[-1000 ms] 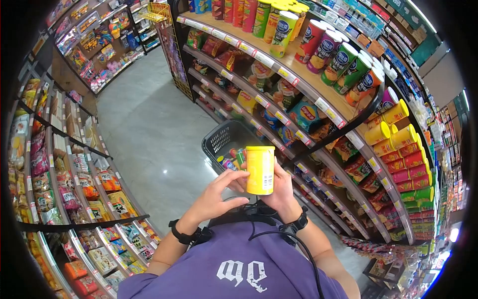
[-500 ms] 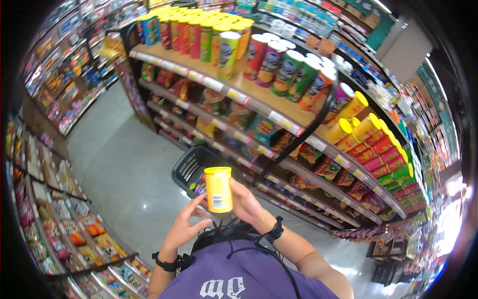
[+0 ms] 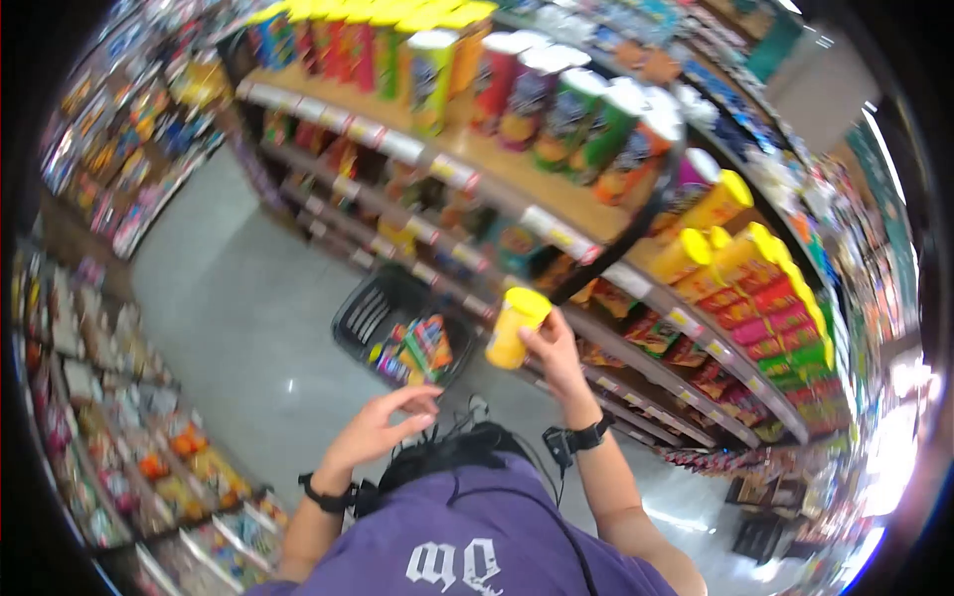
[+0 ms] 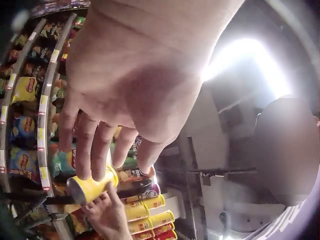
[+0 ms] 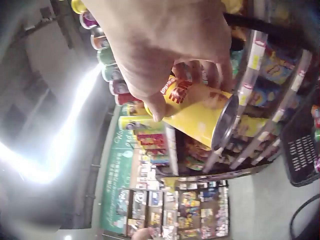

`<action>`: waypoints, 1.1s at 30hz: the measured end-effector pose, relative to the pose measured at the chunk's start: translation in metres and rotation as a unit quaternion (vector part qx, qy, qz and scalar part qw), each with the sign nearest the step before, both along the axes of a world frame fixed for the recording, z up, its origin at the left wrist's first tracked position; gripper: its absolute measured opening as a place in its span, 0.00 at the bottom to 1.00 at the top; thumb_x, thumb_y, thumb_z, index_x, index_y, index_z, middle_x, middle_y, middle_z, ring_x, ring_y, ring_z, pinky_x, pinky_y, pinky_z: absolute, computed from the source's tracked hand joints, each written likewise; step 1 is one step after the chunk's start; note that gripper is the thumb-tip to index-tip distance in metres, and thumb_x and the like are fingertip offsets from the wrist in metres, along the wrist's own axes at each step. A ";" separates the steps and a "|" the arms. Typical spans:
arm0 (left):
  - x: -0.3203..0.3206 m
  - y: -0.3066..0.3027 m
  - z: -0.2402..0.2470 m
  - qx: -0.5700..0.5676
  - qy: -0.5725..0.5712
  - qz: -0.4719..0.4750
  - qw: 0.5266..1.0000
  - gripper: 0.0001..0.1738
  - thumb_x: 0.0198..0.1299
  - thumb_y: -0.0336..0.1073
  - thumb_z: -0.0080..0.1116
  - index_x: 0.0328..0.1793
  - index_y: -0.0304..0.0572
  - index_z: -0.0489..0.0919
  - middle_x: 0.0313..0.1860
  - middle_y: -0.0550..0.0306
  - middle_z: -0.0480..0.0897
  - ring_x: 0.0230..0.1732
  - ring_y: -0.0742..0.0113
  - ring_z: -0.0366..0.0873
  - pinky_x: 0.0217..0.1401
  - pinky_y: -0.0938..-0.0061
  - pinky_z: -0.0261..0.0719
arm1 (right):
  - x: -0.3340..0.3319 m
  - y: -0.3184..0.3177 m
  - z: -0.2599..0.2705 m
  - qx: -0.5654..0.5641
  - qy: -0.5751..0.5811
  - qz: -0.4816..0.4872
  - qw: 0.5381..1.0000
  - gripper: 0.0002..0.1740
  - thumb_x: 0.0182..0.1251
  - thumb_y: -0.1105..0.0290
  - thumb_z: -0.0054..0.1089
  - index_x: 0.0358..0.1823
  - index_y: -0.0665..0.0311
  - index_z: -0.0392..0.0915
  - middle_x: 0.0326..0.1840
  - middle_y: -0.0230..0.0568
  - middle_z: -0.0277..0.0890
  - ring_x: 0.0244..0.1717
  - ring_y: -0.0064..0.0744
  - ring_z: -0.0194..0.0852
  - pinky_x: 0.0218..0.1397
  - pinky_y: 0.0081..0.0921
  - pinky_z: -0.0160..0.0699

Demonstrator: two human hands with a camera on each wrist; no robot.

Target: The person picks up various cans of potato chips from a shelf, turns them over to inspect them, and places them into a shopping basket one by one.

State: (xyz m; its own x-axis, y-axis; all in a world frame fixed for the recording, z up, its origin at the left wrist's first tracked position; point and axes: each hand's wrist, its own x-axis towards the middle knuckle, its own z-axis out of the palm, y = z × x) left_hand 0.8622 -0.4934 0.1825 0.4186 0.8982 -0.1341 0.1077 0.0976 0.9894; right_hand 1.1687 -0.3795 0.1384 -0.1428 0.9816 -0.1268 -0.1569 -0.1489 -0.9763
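Note:
My right hand [image 3: 559, 350] grips a yellow chip canister [image 3: 515, 333] with a yellow lid, tilted, beside the snack shelf. In the right wrist view the thumb and fingers wrap the canister [image 5: 197, 112] near its lid end, and its metal base faces away from the palm. Apart from it, my left hand [image 3: 383, 429] holds nothing, its fingers loosely bent near the basket. The left wrist view has that hand's fingers overlapping the canister [image 4: 92, 189]. Below, on the floor, a dark shopping basket [image 3: 360, 310] contains several colourful packages [image 3: 422, 348].
A top shelf [image 3: 457, 149] carries upright chip canisters with white and yellow lids. More yellow canisters [image 3: 686, 256] lie stacked on their sides at its right end. Bagged snacks fill the lower shelves. Packaged goods [image 3: 189, 447] line the left side of the grey-floored aisle [image 3: 229, 308].
The right hand has carried the canister away from the left hand, toward the shelf, and tilted it. The left hand no longer touches it. The head view has shifted, and more of the basket's contents shows.

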 end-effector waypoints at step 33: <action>0.024 -0.098 -0.141 -0.422 -0.096 0.314 0.845 0.22 0.74 0.29 0.57 0.71 0.33 0.74 0.57 0.50 0.85 0.59 0.65 0.82 0.66 0.72 0.77 | -0.162 0.086 -0.510 -0.131 -0.481 0.304 0.812 0.32 0.64 0.57 0.63 0.69 0.59 0.72 0.56 0.62 0.82 0.60 0.62 0.79 0.62 0.50 0.78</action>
State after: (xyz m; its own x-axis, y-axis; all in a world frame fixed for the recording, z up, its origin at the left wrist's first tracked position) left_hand 0.8859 -0.5917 0.0420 -0.0189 0.5696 -0.8217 -0.3819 0.7554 0.5324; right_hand 1.0063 -0.2933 -0.3714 -0.3025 0.6880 -0.6596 0.8396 -0.1352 -0.5261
